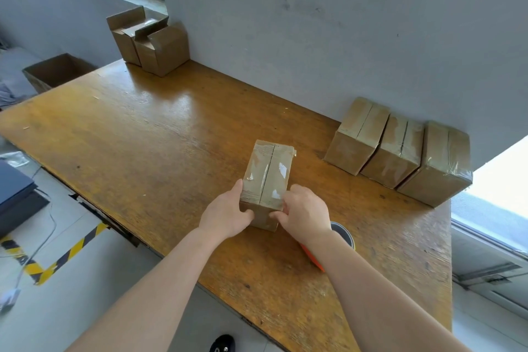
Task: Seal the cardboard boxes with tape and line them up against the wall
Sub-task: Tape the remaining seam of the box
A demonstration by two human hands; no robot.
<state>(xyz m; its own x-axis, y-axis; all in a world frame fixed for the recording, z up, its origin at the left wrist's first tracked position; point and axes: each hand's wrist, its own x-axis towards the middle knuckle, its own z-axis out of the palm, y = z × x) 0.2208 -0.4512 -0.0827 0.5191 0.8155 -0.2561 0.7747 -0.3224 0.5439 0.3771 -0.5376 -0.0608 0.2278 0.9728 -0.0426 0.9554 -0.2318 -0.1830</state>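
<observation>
left hand (228,214): grips box (267,174) near-left corner, thumb up | right hand (305,214): fingers curled on near-right corner

Yellow-black stripes (71,250) and a dark case (14,188) lie beside the wooden table (143,123).
</observation>
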